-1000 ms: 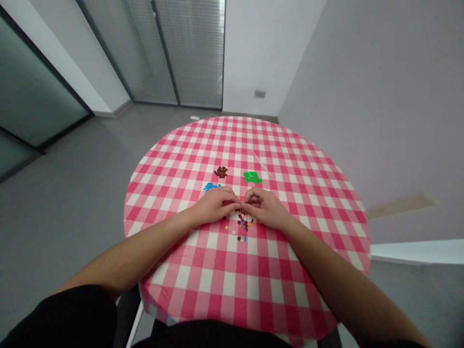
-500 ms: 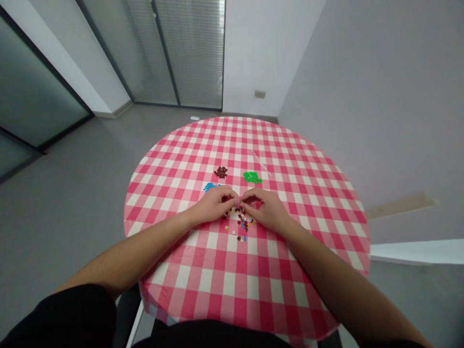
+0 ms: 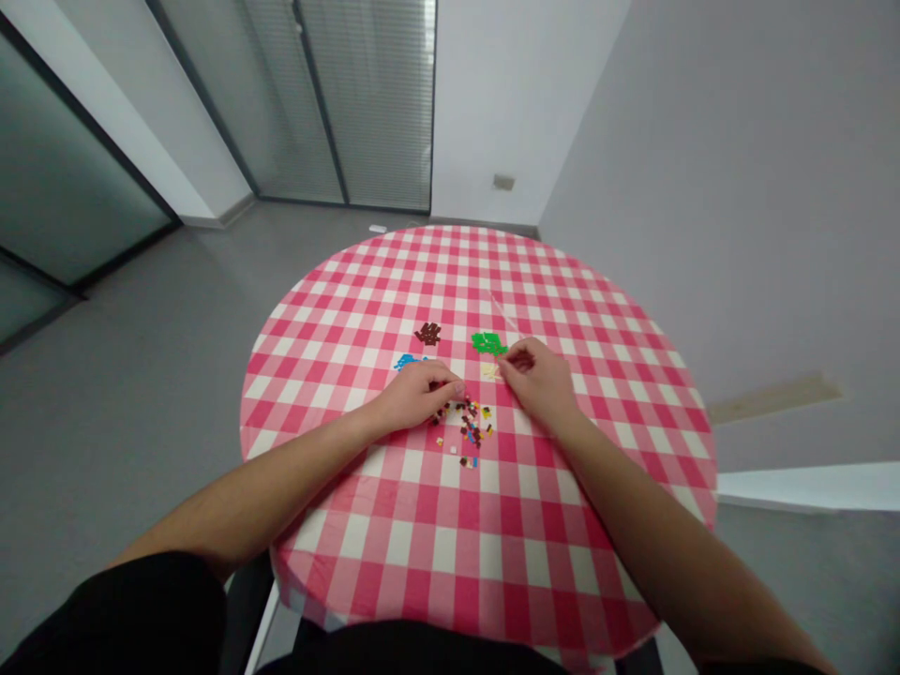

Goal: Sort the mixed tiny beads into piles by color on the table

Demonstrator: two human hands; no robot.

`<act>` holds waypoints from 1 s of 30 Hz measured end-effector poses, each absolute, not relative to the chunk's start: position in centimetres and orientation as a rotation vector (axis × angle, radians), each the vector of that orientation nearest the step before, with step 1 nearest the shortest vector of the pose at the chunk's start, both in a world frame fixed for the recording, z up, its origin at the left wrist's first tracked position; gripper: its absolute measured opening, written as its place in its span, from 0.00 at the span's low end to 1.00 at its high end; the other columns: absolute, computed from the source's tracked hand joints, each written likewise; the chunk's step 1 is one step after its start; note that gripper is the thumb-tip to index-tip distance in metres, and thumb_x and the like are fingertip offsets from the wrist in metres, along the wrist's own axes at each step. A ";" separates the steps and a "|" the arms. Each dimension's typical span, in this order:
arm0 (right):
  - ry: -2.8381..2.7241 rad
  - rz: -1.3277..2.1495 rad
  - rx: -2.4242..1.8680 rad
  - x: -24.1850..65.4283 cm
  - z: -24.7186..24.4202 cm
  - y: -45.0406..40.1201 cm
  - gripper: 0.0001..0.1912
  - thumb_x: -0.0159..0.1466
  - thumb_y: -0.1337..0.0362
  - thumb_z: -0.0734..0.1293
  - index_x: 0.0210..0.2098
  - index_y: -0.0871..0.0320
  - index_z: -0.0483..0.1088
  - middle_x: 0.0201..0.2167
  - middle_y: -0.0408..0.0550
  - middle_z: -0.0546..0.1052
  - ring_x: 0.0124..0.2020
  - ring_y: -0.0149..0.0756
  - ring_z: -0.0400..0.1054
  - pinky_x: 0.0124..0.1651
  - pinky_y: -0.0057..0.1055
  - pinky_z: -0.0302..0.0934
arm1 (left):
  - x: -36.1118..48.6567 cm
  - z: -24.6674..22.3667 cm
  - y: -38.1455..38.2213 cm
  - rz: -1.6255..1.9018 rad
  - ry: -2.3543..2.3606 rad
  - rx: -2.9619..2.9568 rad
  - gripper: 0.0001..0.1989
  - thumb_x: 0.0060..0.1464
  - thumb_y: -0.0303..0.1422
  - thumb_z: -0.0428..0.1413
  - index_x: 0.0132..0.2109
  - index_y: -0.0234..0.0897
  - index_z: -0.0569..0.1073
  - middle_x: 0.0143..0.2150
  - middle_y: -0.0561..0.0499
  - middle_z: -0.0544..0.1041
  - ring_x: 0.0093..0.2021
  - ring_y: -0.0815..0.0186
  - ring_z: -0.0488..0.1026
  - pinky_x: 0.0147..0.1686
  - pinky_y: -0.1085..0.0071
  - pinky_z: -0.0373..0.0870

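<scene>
While the tiny hard-plastic building bricks [image 3: 467, 429] are lying in a loose mixed-colour scatter at lower centre of the round table, the person's left hand [image 3: 414, 396] is resting curled at the scatter's upper left edge. Its fingers are bending downward and nearly closing, but I cannot tell whether they are holding a brick. The right hand [image 3: 538, 382] is hanging above the cloth at right of centre, its fingers [image 3: 510, 361] drawn into a narrow pinch. A dark speck is showing at the fingertips, too small to confirm as a held brick.

Judging by their size, the bricks are handling as very light, stiff, and not fragile, though their smooth faces may slip and skitter when brushed. Opposite edges, taken between fingertips, are looking like the surest hold.

Beyond the scatter, a bright green brick cluster [image 3: 488, 344] is sitting just beside the right hand, with pale yellow bricks [image 3: 490, 371] just below it. A dark brown brick cluster [image 3: 427, 333] is lying further up, and a blue brick cluster [image 3: 408, 362] is touching the left hand's upper edge. A pink-and-white gingham tablecloth [image 3: 330, 309] is covering the table, while a slatted glass partition [image 3: 372, 94] is standing at upper centre.
</scene>
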State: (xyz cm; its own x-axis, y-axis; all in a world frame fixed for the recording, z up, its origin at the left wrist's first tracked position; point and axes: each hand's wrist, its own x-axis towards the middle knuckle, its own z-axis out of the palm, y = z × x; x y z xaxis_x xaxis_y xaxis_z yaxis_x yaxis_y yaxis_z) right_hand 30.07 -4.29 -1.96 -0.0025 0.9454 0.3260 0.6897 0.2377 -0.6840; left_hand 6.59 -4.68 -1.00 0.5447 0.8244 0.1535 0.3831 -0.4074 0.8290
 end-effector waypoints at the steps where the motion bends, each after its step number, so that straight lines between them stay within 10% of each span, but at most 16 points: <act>1: -1.739 0.396 -1.565 30.6 -2.2 -3.8 0.03 0.59 0.65 0.67 0.32 0.57 0.69 0.29 0.46 0.77 0.32 0.37 0.72 0.37 0.33 0.63 | 6.6 -1.1 -4.7 0.722 0.970 2.009 0.13 0.62 0.35 0.54 0.37 0.36 0.82 0.34 0.48 0.80 0.36 0.65 0.75 0.40 0.69 0.69; 30: -1.888 0.526 -1.586 31.4 -3.1 -2.9 0.20 0.56 0.75 0.62 0.46 0.60 0.73 0.41 0.51 0.82 0.42 0.40 0.77 0.47 0.36 0.69 | 6.2 -1.3 -4.4 0.745 0.953 2.054 0.12 0.62 0.34 0.54 0.38 0.38 0.82 0.34 0.49 0.79 0.36 0.66 0.75 0.38 0.69 0.69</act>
